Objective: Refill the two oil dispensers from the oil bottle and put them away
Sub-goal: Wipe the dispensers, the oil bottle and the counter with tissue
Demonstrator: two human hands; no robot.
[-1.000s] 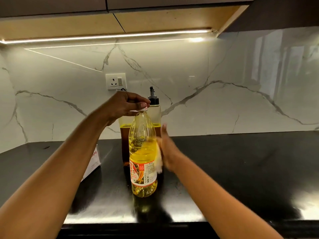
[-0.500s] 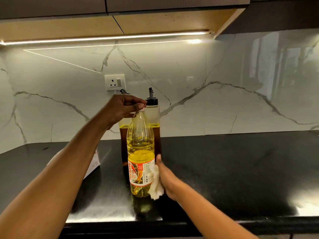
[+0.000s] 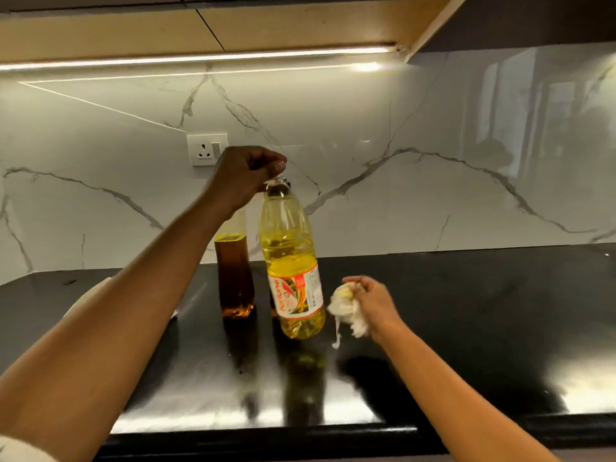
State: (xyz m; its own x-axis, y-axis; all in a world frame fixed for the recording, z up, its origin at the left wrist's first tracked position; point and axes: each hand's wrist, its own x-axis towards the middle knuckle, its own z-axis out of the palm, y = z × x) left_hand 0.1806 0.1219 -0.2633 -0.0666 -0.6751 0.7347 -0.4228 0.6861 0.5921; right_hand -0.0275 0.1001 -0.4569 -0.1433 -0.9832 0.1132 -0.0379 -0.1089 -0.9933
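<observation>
While the left hand (image 3: 246, 178) pinches the cap end of the oil bottle (image 3: 293, 261), apparently to steady it or screw it shut, the right hand (image 3: 373, 301) waits just beside the label with a crumpled white tissue (image 3: 346, 308) bunched in its curled fingers, probably to wipe drips from the plastic. The bottle, roughly half full of yellow oil, leans slightly over the black countertop (image 3: 466, 311); whether its base is fully down cannot be told. Just behind it, against the marble wall, stands an amber-filled oil dispenser (image 3: 235, 275), its top hidden by the left wrist; a second is not plainly seen, perhaps masked by the bottle. A wall socket (image 3: 206, 150) sits above, and the bottle blocks direct reach to the dispensers.
</observation>
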